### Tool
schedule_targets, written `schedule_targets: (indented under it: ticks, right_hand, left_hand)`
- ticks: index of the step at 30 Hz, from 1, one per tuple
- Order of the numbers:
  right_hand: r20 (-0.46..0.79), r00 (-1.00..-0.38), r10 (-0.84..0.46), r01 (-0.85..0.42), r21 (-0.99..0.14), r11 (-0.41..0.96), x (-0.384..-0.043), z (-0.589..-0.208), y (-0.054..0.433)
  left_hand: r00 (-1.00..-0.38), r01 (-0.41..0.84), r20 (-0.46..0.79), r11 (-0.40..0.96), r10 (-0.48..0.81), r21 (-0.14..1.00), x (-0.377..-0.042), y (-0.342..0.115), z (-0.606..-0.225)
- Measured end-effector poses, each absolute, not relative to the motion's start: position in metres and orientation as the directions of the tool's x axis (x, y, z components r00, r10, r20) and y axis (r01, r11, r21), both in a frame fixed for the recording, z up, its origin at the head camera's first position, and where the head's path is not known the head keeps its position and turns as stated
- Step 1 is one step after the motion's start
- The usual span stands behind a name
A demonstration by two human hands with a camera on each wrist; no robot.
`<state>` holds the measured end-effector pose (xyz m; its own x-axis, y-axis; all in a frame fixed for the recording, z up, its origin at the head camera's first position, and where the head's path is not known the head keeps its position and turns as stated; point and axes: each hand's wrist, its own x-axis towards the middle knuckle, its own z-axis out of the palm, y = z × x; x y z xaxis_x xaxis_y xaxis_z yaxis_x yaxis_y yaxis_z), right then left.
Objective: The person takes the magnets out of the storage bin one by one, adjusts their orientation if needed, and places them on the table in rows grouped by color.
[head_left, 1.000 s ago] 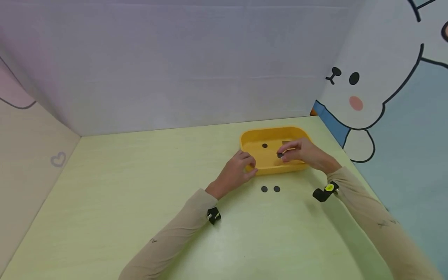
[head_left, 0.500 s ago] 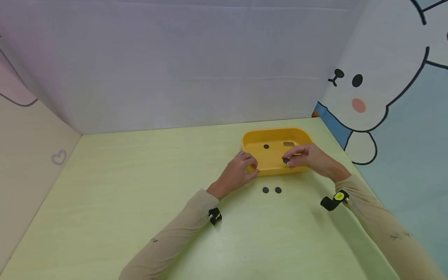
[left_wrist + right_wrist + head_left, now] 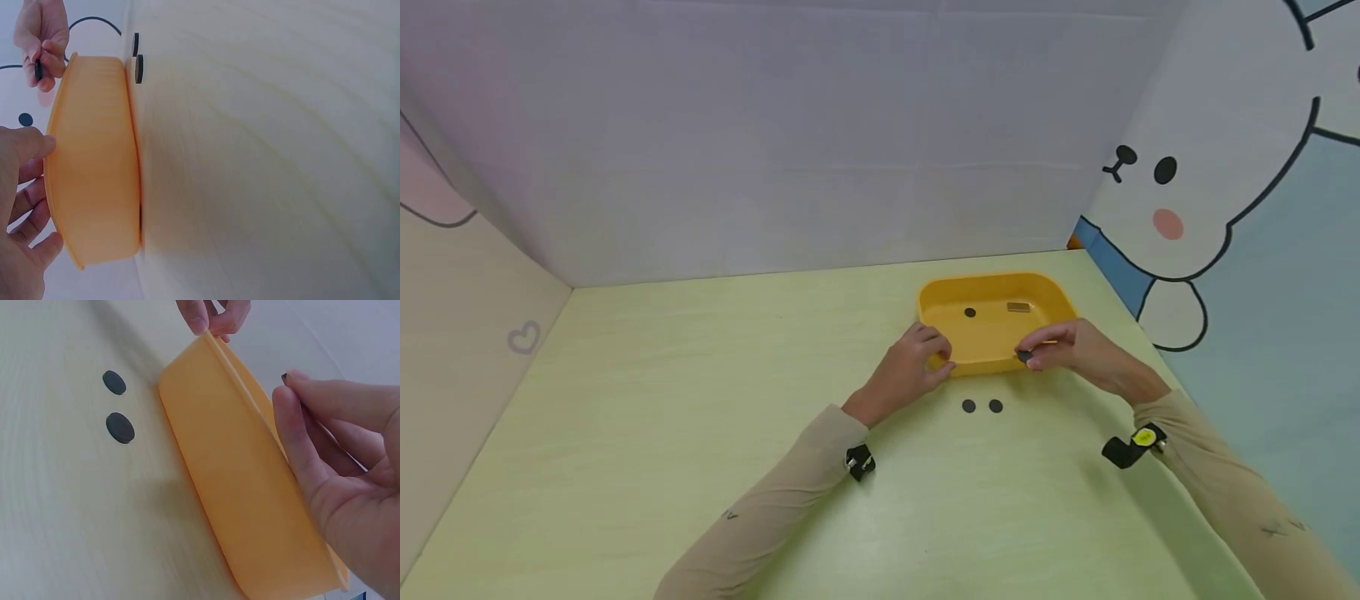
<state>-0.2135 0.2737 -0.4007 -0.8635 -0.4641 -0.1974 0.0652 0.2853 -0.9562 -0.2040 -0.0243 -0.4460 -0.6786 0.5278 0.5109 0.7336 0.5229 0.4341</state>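
Your right hand [image 3: 1092, 358], now nearer you, pinches a flat dark disc [image 3: 1024, 356]; left of it, your left hand [image 3: 904, 367] grips a smooth, round-cornered yellow tray [image 3: 983, 337].

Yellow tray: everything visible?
The yellow tray looks like plastic: rectangular, rounded corners, flared walls, thin rim. It sits open side up on the table, far right. The left hand grips its near left corner; whether the right hand touches the tray is unclear. Inside are a dark disc and a brown rectangle.
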Motion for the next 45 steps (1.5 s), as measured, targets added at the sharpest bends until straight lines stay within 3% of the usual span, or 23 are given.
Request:
schedule_targets:
  ticks: [17, 45]
  right_hand:
    - [-0.274, -0.843, -0.462, 0.141, -0.943, 0.303, -0.189, -0.412, 0.286]
    - [-0.252, -0.844, -0.474, 0.103, -0.943, 0.317, -0.185, -0.43, 0.287]
  left_hand:
    - [-0.689, 0.724, 0.502, 0.533, 0.523, 0.438, -0.204, -0.023, -0.45]
    - [-0.68, 0.731, 0.525, 0.531, 0.512, 0.428, -0.202, -0.024, -0.452]
